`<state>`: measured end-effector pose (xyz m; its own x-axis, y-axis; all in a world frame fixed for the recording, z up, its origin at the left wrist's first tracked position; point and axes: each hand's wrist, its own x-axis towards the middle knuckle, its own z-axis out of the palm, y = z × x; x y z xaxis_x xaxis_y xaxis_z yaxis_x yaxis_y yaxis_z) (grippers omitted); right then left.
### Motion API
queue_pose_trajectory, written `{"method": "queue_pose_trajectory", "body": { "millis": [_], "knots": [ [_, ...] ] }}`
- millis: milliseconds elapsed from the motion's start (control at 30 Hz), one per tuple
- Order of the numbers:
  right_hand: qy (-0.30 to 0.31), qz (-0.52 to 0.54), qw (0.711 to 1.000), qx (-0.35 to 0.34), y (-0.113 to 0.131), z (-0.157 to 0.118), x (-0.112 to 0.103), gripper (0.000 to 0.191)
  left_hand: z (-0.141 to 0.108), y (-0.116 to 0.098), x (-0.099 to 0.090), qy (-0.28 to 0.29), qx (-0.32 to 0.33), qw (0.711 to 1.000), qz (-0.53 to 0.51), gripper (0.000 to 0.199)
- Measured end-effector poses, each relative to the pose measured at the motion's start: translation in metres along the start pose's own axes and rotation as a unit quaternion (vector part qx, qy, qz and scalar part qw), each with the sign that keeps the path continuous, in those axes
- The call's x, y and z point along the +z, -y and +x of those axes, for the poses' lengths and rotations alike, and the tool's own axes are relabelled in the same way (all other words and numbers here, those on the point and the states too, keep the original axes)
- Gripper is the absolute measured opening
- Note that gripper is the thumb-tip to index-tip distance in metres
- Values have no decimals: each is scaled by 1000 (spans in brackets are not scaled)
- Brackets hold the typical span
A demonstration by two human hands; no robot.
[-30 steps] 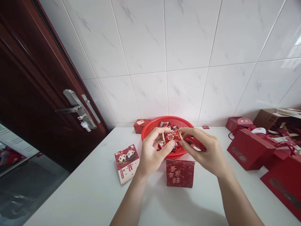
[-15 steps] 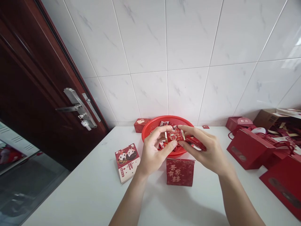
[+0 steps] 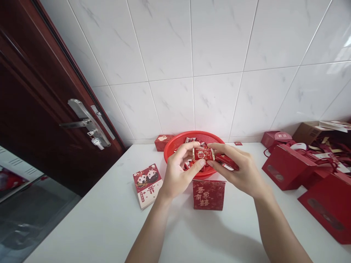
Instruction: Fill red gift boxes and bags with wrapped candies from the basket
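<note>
A red wrapped candy with gold print is held up over the red basket. My left hand pinches it between thumb and fingers. My right hand touches its right end with thumb and fingertips, and a second, longer red-wrapped candy sits in that hand's grip. More wrapped candies lie in the basket, partly hidden behind my hands. Just below my hands, a red box with gold characters stands upright on the white table.
A flat red-and-white box with cartoon figures lies left. A small red box stands beside the basket. Red gift boxes and a cardboard box with ribbons crowd the right. A tiled wall and a door bound the table.
The whole view has shifted slightly, so things appear a little higher. My hands keep the same hold on the candies, and the candy's printed face has tilted slightly.
</note>
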<state>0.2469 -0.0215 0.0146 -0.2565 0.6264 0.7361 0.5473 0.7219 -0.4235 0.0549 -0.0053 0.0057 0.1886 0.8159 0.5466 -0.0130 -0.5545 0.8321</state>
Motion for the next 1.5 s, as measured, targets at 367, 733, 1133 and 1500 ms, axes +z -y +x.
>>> {"method": "queue_pose_trajectory", "body": {
  "millis": [367,733,1133,1500],
  "knots": [
    [14,2,1000,3,2,-2,-4,28,1,4,-1,17,-5,1000,12,36],
    [12,10,1000,16,5,-3,1,16,1,3,-1,25,13,998,-57,39],
    [-37,18,999,31,11,-3,25,19,2,3,-3,24,-3,994,-110,40],
    [-82,60,994,35,14,-2,5,11,3,9,-3,54,-2,993,-103,41]
  ]
}}
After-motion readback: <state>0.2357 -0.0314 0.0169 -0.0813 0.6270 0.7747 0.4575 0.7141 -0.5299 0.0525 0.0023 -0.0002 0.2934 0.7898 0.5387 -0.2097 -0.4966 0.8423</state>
